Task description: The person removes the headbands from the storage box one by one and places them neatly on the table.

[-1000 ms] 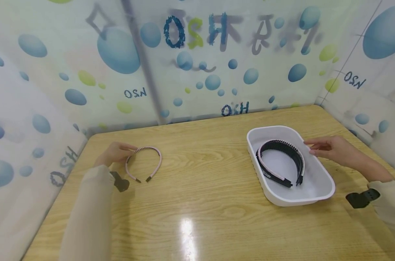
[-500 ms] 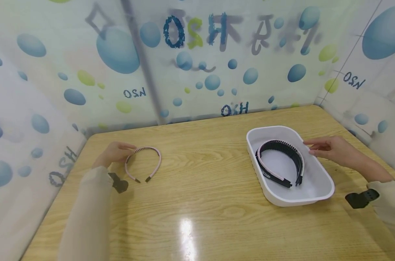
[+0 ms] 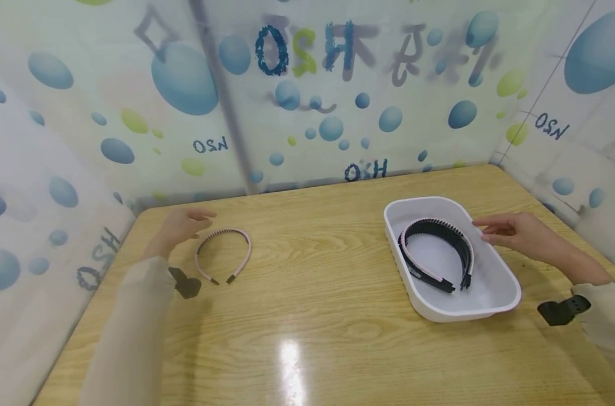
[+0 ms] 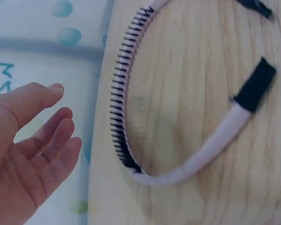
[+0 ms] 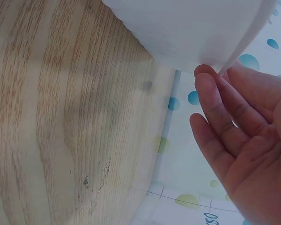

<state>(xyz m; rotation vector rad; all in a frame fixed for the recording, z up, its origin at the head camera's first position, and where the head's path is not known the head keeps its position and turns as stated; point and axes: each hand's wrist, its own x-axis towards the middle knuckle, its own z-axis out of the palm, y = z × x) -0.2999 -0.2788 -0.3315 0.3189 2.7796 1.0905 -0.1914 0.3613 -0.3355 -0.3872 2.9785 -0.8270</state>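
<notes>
A pale pink headband (image 3: pixel 249 248) with black-tipped ends lies on the table at the left; its row of dark comb teeth (image 4: pixel 119 103) shows close up in the left wrist view. Just beyond its upper left side, my left hand (image 3: pixel 179 228) hovers apart from it, fingers relaxed and holding nothing. At the right stands a white plastic tub (image 3: pixel 467 313). My right hand (image 3: pixel 526 237) pinches the tub's right rim, thumb on one side and fingertips on the other in the right wrist view. Several headbands (image 3: pixel 433 226), black and pale pink, lie nested inside the tub.
The wooden table (image 3: pixel 307 265) ends at a patterned curtain (image 3: pixel 307 124) along the back and both sides. A bright glare spot shows near the front middle. Dark wrist devices (image 3: pixel 561 311) sit on both forearms.
My left hand has let go of the pale pink headband and lifted slightly up and away, its fingers spreading. The headband, the tub and my right hand stay where they were.
</notes>
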